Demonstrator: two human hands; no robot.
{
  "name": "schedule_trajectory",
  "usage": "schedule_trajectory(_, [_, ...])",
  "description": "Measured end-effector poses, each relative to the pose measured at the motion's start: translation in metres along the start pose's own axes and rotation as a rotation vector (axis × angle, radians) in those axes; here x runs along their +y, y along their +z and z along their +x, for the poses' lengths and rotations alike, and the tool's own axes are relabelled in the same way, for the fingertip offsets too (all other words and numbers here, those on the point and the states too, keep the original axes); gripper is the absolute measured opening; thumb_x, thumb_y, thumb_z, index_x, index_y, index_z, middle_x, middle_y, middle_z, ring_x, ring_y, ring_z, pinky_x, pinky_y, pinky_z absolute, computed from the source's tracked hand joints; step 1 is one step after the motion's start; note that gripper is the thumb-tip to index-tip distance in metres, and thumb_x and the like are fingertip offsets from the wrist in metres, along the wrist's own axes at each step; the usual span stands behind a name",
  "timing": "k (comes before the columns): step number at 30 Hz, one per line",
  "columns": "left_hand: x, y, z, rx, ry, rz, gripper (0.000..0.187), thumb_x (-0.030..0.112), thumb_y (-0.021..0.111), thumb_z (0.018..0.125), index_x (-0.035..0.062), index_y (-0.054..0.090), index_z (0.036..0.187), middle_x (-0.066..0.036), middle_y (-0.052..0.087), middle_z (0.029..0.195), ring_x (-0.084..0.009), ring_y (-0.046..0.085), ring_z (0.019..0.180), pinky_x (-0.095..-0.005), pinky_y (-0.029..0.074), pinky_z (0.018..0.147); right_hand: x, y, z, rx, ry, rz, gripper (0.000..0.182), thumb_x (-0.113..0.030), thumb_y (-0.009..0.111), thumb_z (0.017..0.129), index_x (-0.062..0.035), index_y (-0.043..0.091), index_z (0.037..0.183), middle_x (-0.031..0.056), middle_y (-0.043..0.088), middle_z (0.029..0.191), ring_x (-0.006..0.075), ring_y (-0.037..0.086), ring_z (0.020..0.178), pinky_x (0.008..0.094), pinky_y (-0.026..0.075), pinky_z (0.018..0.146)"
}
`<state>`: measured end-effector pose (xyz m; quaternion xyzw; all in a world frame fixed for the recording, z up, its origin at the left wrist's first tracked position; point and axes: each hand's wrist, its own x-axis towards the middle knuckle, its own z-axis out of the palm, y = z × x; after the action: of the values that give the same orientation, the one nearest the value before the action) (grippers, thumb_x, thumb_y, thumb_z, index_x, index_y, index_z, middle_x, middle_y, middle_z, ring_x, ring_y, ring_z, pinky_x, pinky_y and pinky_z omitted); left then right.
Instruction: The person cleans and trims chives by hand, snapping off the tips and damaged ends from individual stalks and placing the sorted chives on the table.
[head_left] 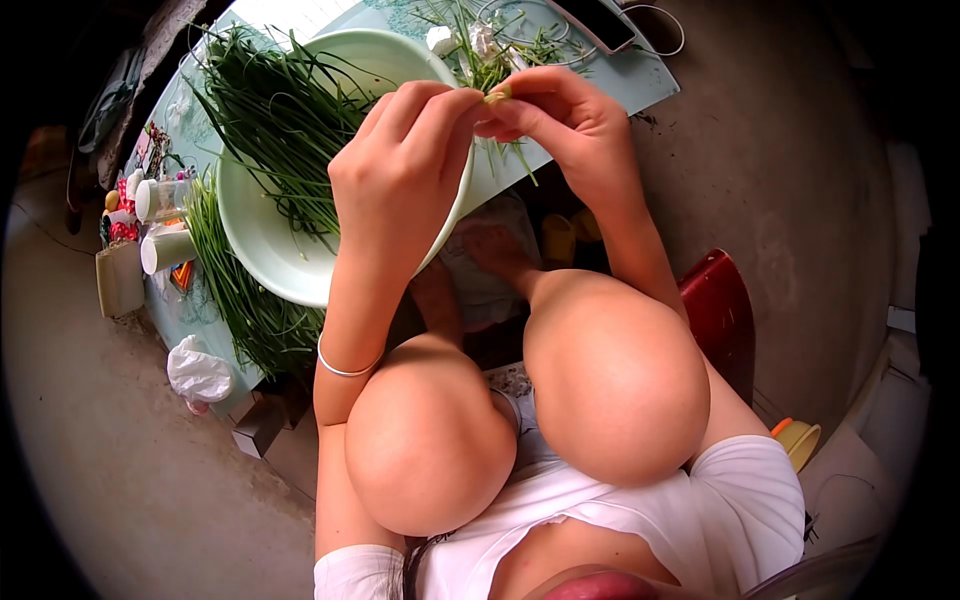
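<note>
The left arm (365, 290) and right arm (645, 245) reached out past the bent knees (615, 385). The left hand (400, 140) showed its back, with its fingers curled in. The right hand (575, 120) was just beside it, thumb and first finger pinched. The tips of both hands were very close together.

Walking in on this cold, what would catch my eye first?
Probably the big pale green basin at upper left, with long dark green stalks heaped in it and spilling over its rim. Just right of it, the left hand and right hand meet, fingertips together at a small yellowish-green bit. Below them, two bare knees fill the middle of the view.
</note>
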<state>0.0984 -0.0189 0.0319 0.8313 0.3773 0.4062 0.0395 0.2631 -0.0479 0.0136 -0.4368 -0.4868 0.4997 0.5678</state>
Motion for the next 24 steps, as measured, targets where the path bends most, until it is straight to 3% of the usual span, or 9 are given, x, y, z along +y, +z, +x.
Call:
schedule_trajectory(7, [-0.0010, -0.0009, -0.0003, -0.006, 0.008, 0.031, 0.013, 0.009, 0.069, 0.075, 0.0118, 0.064, 0.086, 0.001, 0.060, 0.079, -0.0171, 0.061, 0.069, -0.0276, 0.048, 0.055, -0.0006, 0.0005, 0.0009, -0.008, -0.020, 0.076, 0.018, 0.001, 0.058, 0.089, 0.0035, 0.056, 0.106, 0.0123, 0.067, 0.094, 0.0200, 0.067, 0.086, 0.0308, 0.057, 0.075])
schedule_trajectory(10, [-0.0014, -0.0008, -0.0004, -0.005, 0.009, 0.037, 0.013, 0.009, 0.069, 0.075, 0.0118, 0.064, 0.086, 0.001, 0.060, 0.079, -0.0171, 0.061, 0.069, -0.0273, 0.048, 0.055, -0.0019, 0.0002, 0.0014, -0.006, 0.012, 0.144, 0.016, -0.005, 0.061, 0.088, 0.0025, 0.057, 0.101, 0.0124, 0.067, 0.091, 0.0180, 0.068, 0.085, 0.0255, 0.055, 0.075])
schedule_trajectory(22, [-0.0052, 0.0002, -0.0013, 0.035, -0.006, -0.016, 0.015, 0.005, 0.069, 0.074, 0.0102, 0.064, 0.087, -0.001, 0.061, 0.081, -0.0191, 0.061, 0.067, -0.0282, 0.049, 0.055, -0.0029, -0.0035, 0.0037, -0.081, 0.064, 0.288, 0.020, -0.011, 0.054, 0.094, 0.0023, 0.045, 0.105, 0.0207, 0.067, 0.095, 0.0268, 0.068, 0.088, 0.0338, 0.056, 0.078])
schedule_trajectory(24, [-0.0048, -0.0009, -0.0012, 0.030, -0.032, -0.056, 0.015, 0.004, 0.069, 0.075, 0.0095, 0.064, 0.088, -0.002, 0.061, 0.081, -0.0188, 0.061, 0.065, -0.0277, 0.049, 0.054, -0.0018, -0.0040, 0.0035, -0.073, 0.081, 0.296, 0.020, -0.014, 0.049, 0.095, 0.0010, 0.042, 0.106, 0.0257, 0.065, 0.099, 0.0309, 0.067, 0.091, 0.0401, 0.056, 0.077])
